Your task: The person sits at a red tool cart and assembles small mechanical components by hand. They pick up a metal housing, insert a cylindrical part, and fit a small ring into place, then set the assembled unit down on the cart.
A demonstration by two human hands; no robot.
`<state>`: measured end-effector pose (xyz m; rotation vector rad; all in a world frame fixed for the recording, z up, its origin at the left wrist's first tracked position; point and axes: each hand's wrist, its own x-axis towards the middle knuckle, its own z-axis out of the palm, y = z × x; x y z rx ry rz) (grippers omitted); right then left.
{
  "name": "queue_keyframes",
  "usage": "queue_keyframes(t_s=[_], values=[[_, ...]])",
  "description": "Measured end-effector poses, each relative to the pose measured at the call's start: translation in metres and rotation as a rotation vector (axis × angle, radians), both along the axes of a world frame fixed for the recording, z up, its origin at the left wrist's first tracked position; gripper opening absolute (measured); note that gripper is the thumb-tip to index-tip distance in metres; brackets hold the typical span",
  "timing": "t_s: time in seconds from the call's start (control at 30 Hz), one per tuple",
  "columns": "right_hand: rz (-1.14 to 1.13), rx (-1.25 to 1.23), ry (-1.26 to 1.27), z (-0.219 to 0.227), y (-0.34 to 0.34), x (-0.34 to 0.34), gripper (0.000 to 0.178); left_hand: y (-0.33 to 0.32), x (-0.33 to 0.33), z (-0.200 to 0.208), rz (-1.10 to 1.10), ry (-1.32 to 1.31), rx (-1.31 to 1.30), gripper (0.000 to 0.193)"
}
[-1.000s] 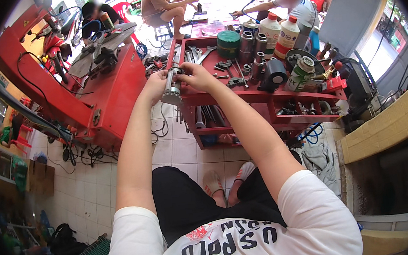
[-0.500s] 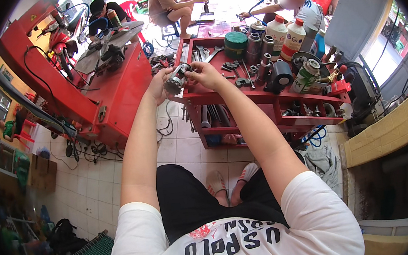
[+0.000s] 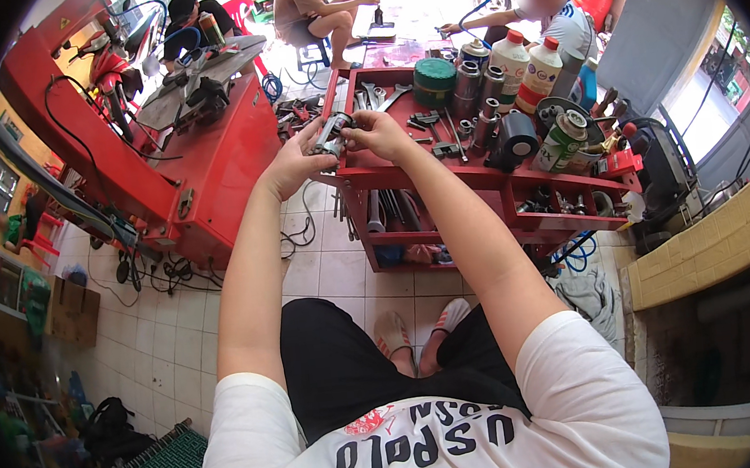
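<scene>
Close to the near left corner of the red tool cart (image 3: 423, 175), both my hands hold a small silvery metal part with a rounded, stepped shape (image 3: 331, 137). My left hand (image 3: 292, 164) is wrapped round it from the left, its thumb across the lower end. From the right, the bent fingers of my right hand (image 3: 381, 136) pinch its upper end. The exact kind of part is too small to make out, and fingers cover some of it.
On the cart stand a green tub (image 3: 434, 82), metal sockets (image 3: 467, 88), white bottles with red caps (image 3: 542, 73), a spray can (image 3: 562, 138) and wrenches (image 3: 393, 97). A red machine (image 3: 225, 176) stands at left. Several people sit farther back. Cables (image 3: 185, 275) lie on the tiles.
The metal part has turned in my hands, and its round end face shows less. My left thumb has come across its lower end. My right hand stays at the upper end.
</scene>
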<state>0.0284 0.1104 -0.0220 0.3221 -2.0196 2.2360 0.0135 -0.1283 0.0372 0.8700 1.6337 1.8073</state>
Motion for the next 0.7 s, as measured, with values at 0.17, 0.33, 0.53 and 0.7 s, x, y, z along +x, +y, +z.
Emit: queue_keyframes(t_s=[0.17,0.33,0.53,0.7], values=[[-0.007,0.004,0.010,0.000,-0.001,-0.001,0.024,0.003,0.018,-0.007,0.198,0.126,0.074,0.104],[-0.060,0.053,0.020,0.003,-0.005,-0.001,0.028,0.001,0.007,-0.030,0.297,0.063,0.126,0.091],[-0.062,0.080,0.001,0.005,0.002,0.000,0.033,0.019,0.008,-0.056,0.592,0.369,0.232,0.054],[-0.020,-0.085,-0.048,0.004,0.001,0.001,0.034,0.027,0.007,-0.063,0.668,0.334,0.292,0.048]])
